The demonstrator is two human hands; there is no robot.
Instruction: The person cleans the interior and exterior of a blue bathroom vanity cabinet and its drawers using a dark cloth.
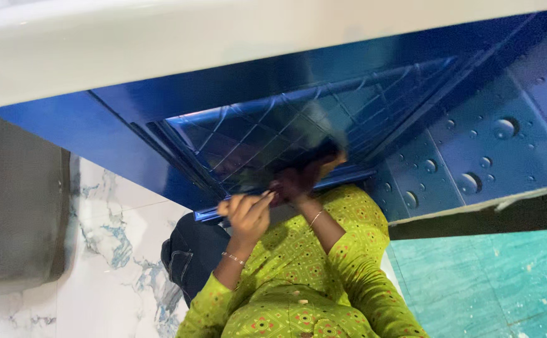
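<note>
— Two hands at the blue door's glass panel (273, 134), mid-frame?

— Yes. Left hand (246, 213), lower centre, is curled with fingers bent against the panel's bottom frame (342, 178); I cannot tell whether it grips anything. Right hand (298, 178), just beside it, is pressed to the glass, blurred, clutching something dark I cannot identify.

— Below them?

— Green patterned sleeves (348, 250), marble floor (117, 250) at lower left.

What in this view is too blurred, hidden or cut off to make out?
- Right hand, head view: motion-blurred against the blue glass panel; whatever it holds is unclear.
- Left hand: curled fingers hide their thin dark object.
- Grey object: cut off by the left edge.
- Legs: hidden under the green sleeves.
</note>
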